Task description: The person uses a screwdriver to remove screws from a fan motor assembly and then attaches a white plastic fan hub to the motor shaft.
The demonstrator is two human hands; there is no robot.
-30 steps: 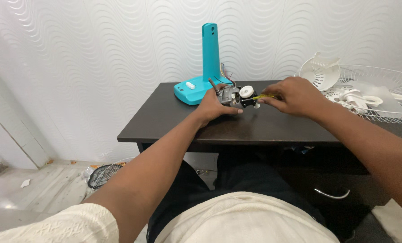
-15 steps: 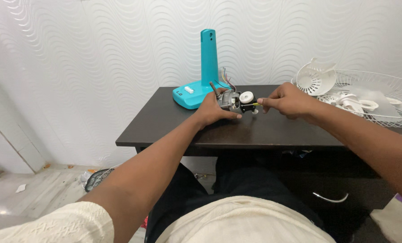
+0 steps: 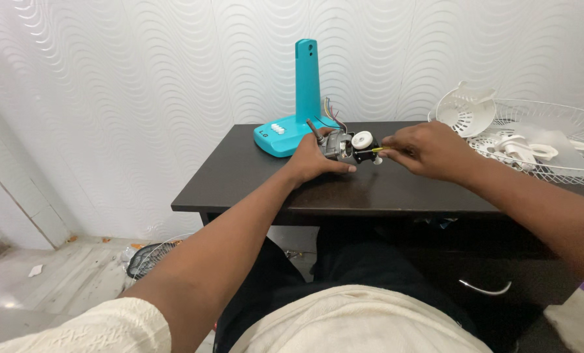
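Wide view first: a white wall with a wavy relief (image 3: 142, 78) fills the background, and in front of it stands a dark table (image 3: 383, 189), seen from the person's seat. On the table's right end lies a white wire fan guard (image 3: 553, 140) with white plastic fan parts (image 3: 520, 147) resting inside it, and a white domed fan cover (image 3: 465, 108) sits at its left rim. Toward the back of the table stands a teal fan base (image 3: 298, 111), its column upright, coloured wires sprouting beside it. Down on the floor at the left there is another wire grille (image 3: 151, 258), partly hidden by the arm.

Now the hands, both out over the middle of the table. The left hand (image 3: 315, 160) wraps the small fan motor (image 3: 344, 145) from the left, fingers curled round its metal body, thumb underneath, holding it just above the tabletop, just in front of the teal base. A white round knob shows on the motor's right side. The right hand (image 3: 429, 150) comes in from the right, fingers pressed together in a pinch on a slim yellow-handled screwdriver (image 3: 373, 150), its tip set against the motor's dark end. The two hands sit close, with the tool bridging the gap between them.
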